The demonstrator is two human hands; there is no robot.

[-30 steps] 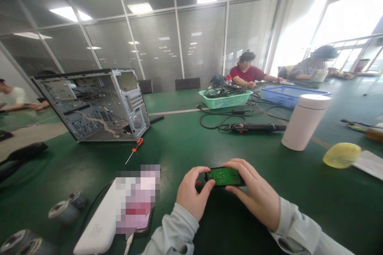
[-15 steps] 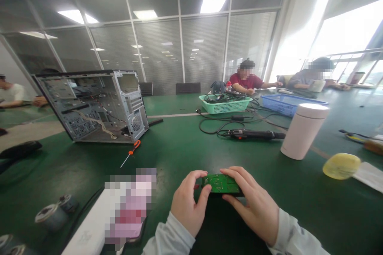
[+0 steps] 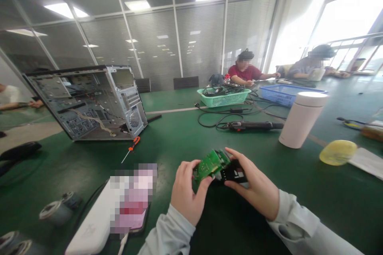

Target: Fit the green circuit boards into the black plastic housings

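Green tabletop [image 3: 185, 139], glass-walled office. Left hand [image 3: 187, 191] grips board [image 3: 209, 163]; right hand [image 3: 254, 185] grips black case [image 3: 235, 173]. PC case [image 3: 89, 103] far left.

The right hand [image 3: 254, 191] partly covers the black casing [image 3: 237, 174].

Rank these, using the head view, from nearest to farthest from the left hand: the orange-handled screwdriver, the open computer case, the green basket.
From the left hand, holding the green circuit board:
1. orange-handled screwdriver, just ahead, to its left.
2. open computer case, behind the screwdriver, farther left.
3. green basket, far across the table, to the right.
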